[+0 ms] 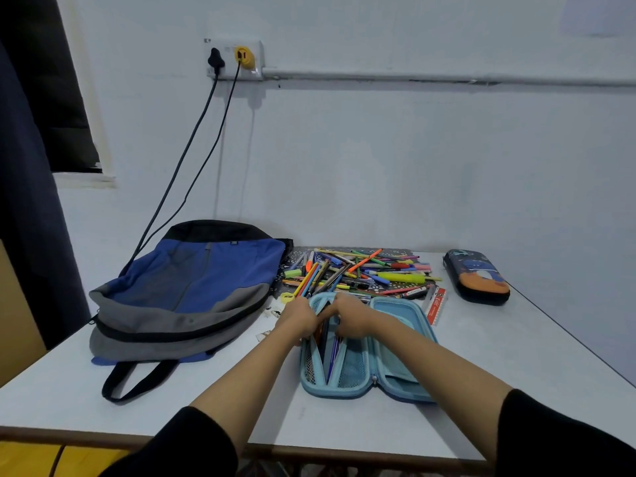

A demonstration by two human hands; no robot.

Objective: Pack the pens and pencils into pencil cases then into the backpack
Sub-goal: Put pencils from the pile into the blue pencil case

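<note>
A light blue pencil case [389,370] lies open flat on the white table, with a few pens [332,356] inside its left half under a mesh flap. My left hand [297,320] and my right hand [351,320] meet over the case's far left corner, fingers curled around pens or the flap; which one I cannot tell. Behind the case spreads a pile of coloured pens and pencils [361,271]. A blue and grey backpack [186,294] lies flat to the left. A dark pencil case [476,275] with a cartoon print sits shut at the far right.
A red and white ruler [436,304] lies beside the open case. A yellow tape roll [287,297] sits near the backpack. Two cables [192,156] hang from a wall socket behind the backpack. The table's [516,356] right edge runs diagonally near the dark case.
</note>
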